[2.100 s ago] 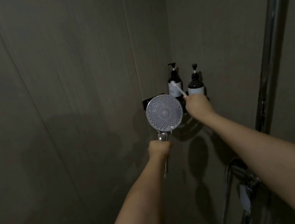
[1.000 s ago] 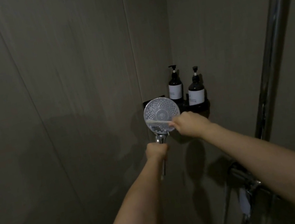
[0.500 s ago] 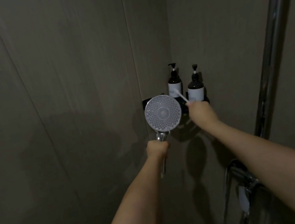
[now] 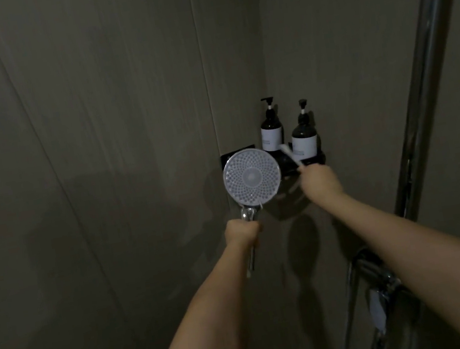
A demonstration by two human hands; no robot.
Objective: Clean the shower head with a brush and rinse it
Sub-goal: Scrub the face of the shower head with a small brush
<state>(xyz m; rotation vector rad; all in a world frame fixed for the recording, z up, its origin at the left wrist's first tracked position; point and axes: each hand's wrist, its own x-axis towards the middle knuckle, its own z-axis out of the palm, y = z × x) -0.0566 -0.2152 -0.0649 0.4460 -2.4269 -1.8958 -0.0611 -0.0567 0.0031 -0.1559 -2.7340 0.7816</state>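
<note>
Near right: chrome mixer valve on the wall, chrome riser pipe above it. Centre: left hand curled round the handle of the shower head, round nozzle face toward camera, upright. Right hand pinches a white brush, bristle end just right of the head's rim, apart from it. Far corner: black shelf with two dark pump bottles.

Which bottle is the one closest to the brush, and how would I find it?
Look to the corner where the two walls meet, at the black shelf. Two dark pump bottles stand on it. Pick the right bottle, shorter and rounder than the left bottle, just behind the white brush that the right hand grips.
</note>
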